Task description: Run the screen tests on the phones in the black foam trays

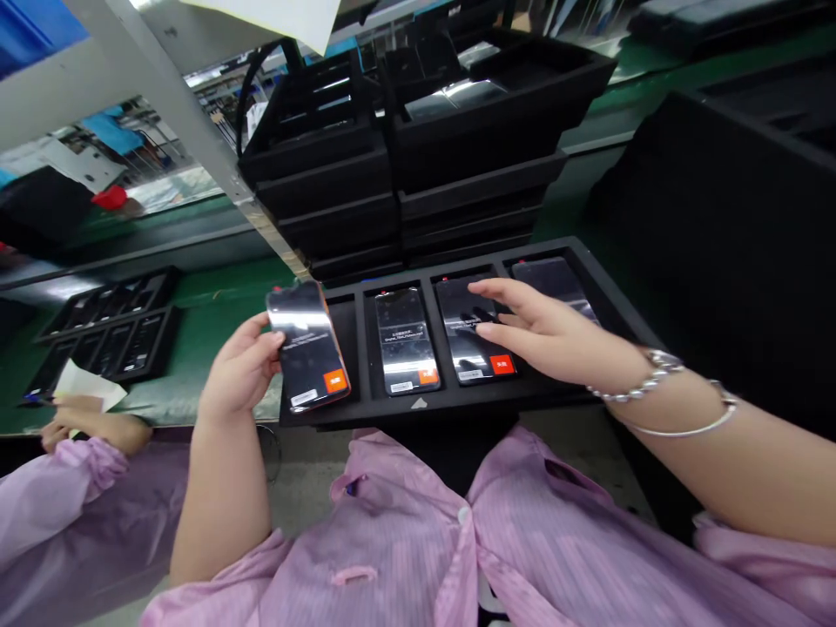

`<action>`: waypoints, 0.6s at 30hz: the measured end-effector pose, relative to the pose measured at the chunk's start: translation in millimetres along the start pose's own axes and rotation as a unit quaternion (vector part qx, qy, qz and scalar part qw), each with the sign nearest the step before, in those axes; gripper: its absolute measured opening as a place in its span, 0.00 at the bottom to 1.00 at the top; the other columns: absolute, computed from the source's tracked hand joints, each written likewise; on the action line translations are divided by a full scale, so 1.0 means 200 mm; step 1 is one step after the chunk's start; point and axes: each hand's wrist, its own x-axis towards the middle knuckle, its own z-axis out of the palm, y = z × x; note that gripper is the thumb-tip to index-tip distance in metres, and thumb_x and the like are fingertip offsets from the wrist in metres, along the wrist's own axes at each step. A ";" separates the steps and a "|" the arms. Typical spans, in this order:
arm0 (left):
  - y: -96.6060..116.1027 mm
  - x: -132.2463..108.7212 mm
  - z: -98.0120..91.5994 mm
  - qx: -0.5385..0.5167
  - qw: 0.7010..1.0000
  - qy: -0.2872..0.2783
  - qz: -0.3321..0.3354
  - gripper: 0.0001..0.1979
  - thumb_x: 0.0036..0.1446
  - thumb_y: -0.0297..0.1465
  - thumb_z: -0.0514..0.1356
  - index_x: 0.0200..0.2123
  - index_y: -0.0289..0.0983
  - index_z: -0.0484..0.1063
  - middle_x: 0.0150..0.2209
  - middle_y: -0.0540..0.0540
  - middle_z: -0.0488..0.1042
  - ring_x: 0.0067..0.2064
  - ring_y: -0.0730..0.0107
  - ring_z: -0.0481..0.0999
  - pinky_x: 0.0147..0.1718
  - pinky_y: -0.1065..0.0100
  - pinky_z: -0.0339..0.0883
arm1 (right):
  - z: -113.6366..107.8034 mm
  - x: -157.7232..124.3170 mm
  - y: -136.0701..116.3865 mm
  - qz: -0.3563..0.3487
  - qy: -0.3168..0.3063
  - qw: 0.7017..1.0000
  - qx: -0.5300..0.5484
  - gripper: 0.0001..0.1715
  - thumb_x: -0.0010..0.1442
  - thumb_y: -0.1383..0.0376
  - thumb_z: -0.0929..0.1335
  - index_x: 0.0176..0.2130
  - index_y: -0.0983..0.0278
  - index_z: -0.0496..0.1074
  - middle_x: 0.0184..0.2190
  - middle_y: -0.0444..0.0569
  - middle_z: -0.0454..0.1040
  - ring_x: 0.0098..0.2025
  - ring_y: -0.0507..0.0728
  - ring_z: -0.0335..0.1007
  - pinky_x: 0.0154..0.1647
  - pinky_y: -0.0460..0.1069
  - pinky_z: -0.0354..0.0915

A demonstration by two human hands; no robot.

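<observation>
My left hand (pixel 243 366) grips a black smartphone (pixel 306 345) by its left edge, lifted above the leftmost slot of a black four-slot tray (pixel 418 402). Its screen shows text and an orange button. My right hand (pixel 532 329), wearing bracelets, hovers flat with fingers apart over the third phone (pixel 470 335), fingertips touching or just above its screen. A second phone (pixel 406 341) lies in the slot between them. A fourth phone (pixel 555 280) lies in the rightmost slot, partly hidden by my hand.
Stacks of black trays (pixel 366 174) stand behind the four-slot tray on the green bench. More slotted trays (pixel 111 335) lie at the left. Another person's hand (pixel 78 422) in a pink sleeve holds paper at far left. A large black box (pixel 738 244) fills the right.
</observation>
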 end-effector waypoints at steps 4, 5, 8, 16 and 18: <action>-0.03 0.13 0.00 0.087 0.991 -0.068 -0.074 0.45 0.50 0.40 0.70 0.68 0.39 0.57 0.32 0.48 0.78 0.29 0.66 0.78 0.27 0.67 0.73 | 0.04 0.05 -0.01 0.072 0.130 0.975 0.167 0.24 0.58 0.57 0.73 0.52 0.54 0.68 0.63 0.48 0.66 0.69 0.64 0.57 0.69 0.64 0.62; -0.01 0.13 0.01 0.129 0.985 -0.077 -0.087 0.47 0.52 0.40 0.68 0.71 0.39 0.52 0.31 0.48 0.78 0.30 0.64 0.78 0.28 0.66 0.74 | 0.02 0.07 -0.01 0.088 0.149 0.963 0.205 0.21 0.58 0.59 0.73 0.50 0.55 0.68 0.61 0.48 0.67 0.67 0.64 0.60 0.66 0.64 0.66; 0.09 0.10 0.07 0.375 0.922 -0.065 -0.076 0.44 0.58 0.43 0.64 0.72 0.36 0.52 0.29 0.45 0.78 0.31 0.54 0.80 0.32 0.58 0.75 | -0.03 0.13 -0.01 0.124 0.080 0.955 0.256 0.15 0.57 0.59 0.74 0.43 0.58 0.70 0.50 0.52 0.75 0.58 0.65 0.71 0.59 0.61 0.73; 0.15 0.19 0.54 0.600 0.752 -0.096 0.254 0.22 0.67 0.46 0.58 0.51 0.35 0.78 0.63 0.35 0.70 0.68 0.41 0.62 0.66 0.46 0.58 | -0.07 0.15 -0.02 0.171 0.052 0.983 0.034 0.26 0.53 0.59 0.76 0.50 0.60 0.71 0.28 0.46 0.73 0.29 0.59 0.72 0.27 0.50 0.72; 0.10 0.27 0.59 0.620 0.747 -0.101 0.218 0.25 0.65 0.48 0.59 0.50 0.33 0.79 0.68 0.33 0.64 0.72 0.36 0.53 0.68 0.41 0.53 | -0.14 0.05 -0.06 0.116 0.118 0.983 0.074 0.31 0.54 0.54 0.76 0.54 0.56 0.69 0.34 0.47 0.74 0.32 0.60 0.74 0.28 0.51 0.73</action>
